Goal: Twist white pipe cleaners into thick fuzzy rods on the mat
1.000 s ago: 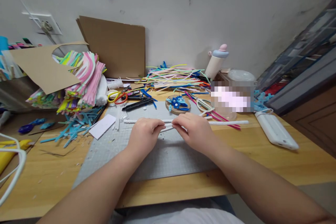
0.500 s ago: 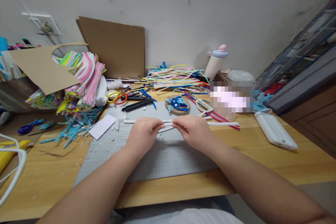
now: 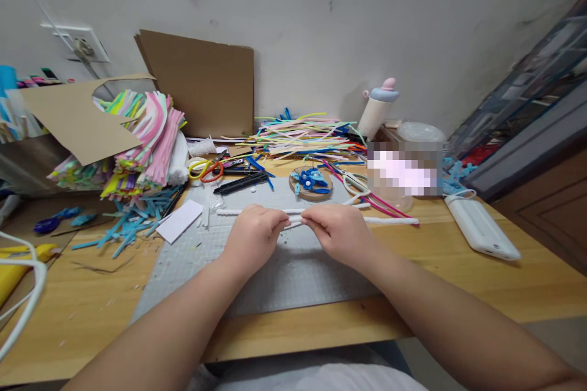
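Both hands pinch a white pipe cleaner [image 3: 389, 220] above the grey cutting mat [image 3: 293, 281]. My left hand [image 3: 255, 235] is closed on it, fingertips together. Close beside it, my right hand [image 3: 338, 229] pinches the same fuzzy stem, whose free end sticks out to the right. Another white pipe cleaner [image 3: 228, 212] runs behind the hands; part of it is hidden by them. Beyond the hands sits a round wooden disc [image 3: 302, 194] bearing blue pipe-cleaner flowers [image 3: 312, 179].
Scissors [image 3: 211, 171], a black pen-like tool [image 3: 241, 183] and a white card [image 3: 180, 221] lie at the left. Loose coloured pipe cleaners [image 3: 302, 137] pile up by the wall. A bottle [image 3: 373, 113] and a white power bank [image 3: 481, 229] stand and lie at the right.
Both hands keep their pinch at nearly the same spot. The white stem's right end has dropped slightly, and its lower part between the hands looks less bent.
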Action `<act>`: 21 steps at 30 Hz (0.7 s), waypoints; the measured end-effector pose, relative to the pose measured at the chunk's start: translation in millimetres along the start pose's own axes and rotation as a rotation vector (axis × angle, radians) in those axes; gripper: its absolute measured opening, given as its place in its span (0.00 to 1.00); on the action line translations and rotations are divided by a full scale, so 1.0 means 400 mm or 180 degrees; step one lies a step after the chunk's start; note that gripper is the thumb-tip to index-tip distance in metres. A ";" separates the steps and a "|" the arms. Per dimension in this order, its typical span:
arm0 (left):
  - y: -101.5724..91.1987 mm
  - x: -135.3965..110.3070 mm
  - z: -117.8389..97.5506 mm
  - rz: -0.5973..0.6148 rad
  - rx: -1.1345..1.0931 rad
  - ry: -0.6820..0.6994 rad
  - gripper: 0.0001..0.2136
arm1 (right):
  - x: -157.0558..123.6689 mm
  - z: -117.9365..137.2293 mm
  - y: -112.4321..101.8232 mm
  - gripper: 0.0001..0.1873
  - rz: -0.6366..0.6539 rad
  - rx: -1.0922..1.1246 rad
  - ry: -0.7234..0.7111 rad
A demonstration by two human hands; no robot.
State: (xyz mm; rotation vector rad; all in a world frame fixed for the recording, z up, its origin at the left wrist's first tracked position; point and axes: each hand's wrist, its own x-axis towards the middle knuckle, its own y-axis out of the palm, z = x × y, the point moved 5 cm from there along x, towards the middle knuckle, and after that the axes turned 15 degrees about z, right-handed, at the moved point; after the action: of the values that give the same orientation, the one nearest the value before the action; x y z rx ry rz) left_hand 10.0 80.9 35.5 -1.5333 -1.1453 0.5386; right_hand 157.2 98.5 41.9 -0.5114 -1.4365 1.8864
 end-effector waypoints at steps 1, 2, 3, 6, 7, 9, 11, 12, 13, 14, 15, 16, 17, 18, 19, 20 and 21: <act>0.003 0.002 0.001 0.0131 -0.0062 -0.0028 0.08 | 0.000 0.001 0.000 0.11 0.0023 -0.0019 -0.0004; 0.006 0.004 0.001 0.0252 -0.0112 -0.0049 0.08 | 0.000 0.002 0.001 0.10 0.0049 -0.0033 -0.0003; 0.009 0.005 0.001 0.0324 -0.0136 -0.0058 0.08 | 0.000 0.003 0.002 0.11 0.0069 -0.0039 0.0007; 0.008 0.002 0.000 0.0147 -0.0010 -0.0054 0.07 | -0.001 0.003 0.004 0.11 0.0078 -0.0017 0.0045; 0.007 0.001 -0.001 0.0047 0.0049 -0.0043 0.07 | -0.001 0.003 0.005 0.11 0.0070 -0.0004 0.0046; 0.006 0.000 -0.001 -0.0051 0.0084 -0.0029 0.08 | -0.001 0.004 0.006 0.11 0.0053 0.0017 0.0036; 0.007 0.003 0.001 0.0076 -0.0027 -0.0009 0.08 | 0.001 0.004 0.007 0.11 0.0073 0.0014 0.0031; 0.007 0.005 0.002 0.0181 -0.0097 -0.0009 0.08 | 0.002 0.003 0.007 0.11 0.0086 -0.0004 0.0050; 0.006 0.008 0.004 0.0273 -0.0149 -0.0018 0.08 | 0.004 0.001 0.006 0.11 0.0096 -0.0031 0.0086; 0.003 0.011 0.008 0.0331 -0.0174 -0.0037 0.08 | 0.006 -0.001 0.006 0.12 0.0101 -0.0059 0.0137; -0.001 0.012 0.012 0.0344 -0.0172 -0.0071 0.07 | 0.007 -0.005 0.004 0.12 0.0095 -0.0081 0.0199; -0.006 0.014 0.017 0.0318 -0.0156 -0.0113 0.08 | 0.008 -0.009 0.003 0.12 0.0088 -0.0092 0.0264; -0.011 0.015 0.023 0.0271 -0.0142 -0.0155 0.08 | 0.009 -0.013 0.002 0.12 0.0085 -0.0088 0.0321; -0.015 0.015 0.028 0.0230 -0.0131 -0.0190 0.09 | 0.010 -0.018 0.001 0.12 0.0095 -0.0071 0.0363; -0.017 0.015 0.033 0.0209 -0.0118 -0.0218 0.09 | 0.011 -0.021 0.000 0.12 0.0111 -0.0051 0.0392; -0.017 0.016 0.036 0.0209 -0.0096 -0.0231 0.09 | 0.011 -0.024 0.000 0.12 0.0132 -0.0034 0.0411; -0.016 0.016 0.038 0.0221 -0.0066 -0.0233 0.09 | 0.012 -0.026 0.000 0.12 0.0154 -0.0020 0.0421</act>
State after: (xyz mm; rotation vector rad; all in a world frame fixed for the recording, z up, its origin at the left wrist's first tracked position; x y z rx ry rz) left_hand -2.3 93.4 38.0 -1.5870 -1.1596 0.6360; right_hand 161.0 108.9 39.1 -0.6667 -1.3553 1.8497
